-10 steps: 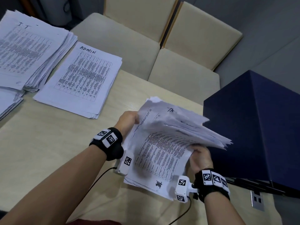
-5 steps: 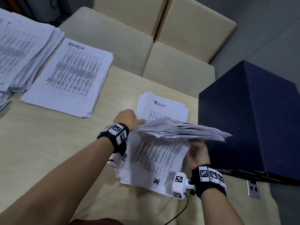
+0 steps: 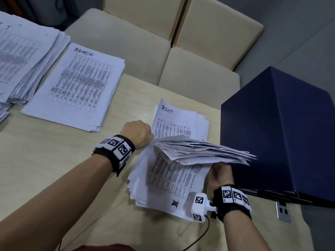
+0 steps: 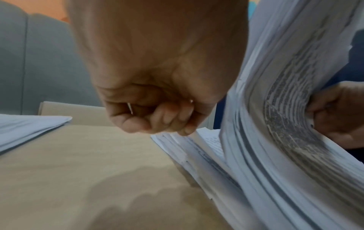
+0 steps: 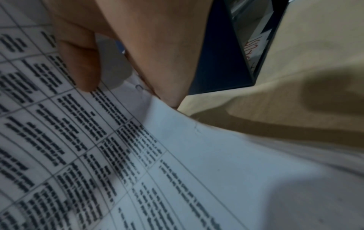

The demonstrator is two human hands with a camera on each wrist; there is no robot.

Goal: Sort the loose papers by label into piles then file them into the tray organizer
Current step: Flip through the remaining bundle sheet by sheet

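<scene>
My right hand [image 3: 220, 175] grips a thick stack of loose printed papers [image 3: 199, 151] by its right edge, with the thumb [image 5: 82, 66] pressed on a table-printed sheet [image 5: 177, 171]. The upper sheets are bent up and over; the lower ones sag onto the table. My left hand [image 3: 137, 132] hovers just left of a small pile headed "TASKLIST" [image 3: 181, 122], its fingers [image 4: 167, 119] curled with nothing in them. The navy tray organizer [image 3: 281, 133] stands right of the stack, close to my right hand.
An "ADMIN" pile [image 3: 76, 86] lies at the table's far left, and a taller pile [image 3: 23, 57] sits beyond it. Two beige chairs [image 3: 126, 42] stand behind the table [image 3: 54, 151]. A socket plate [image 3: 282, 211] is set in the table below the organizer.
The raised stack has come down toward the table, uncovering the TASKLIST pile. My left hand has left the stack and drawn back to the pile's left edge.
</scene>
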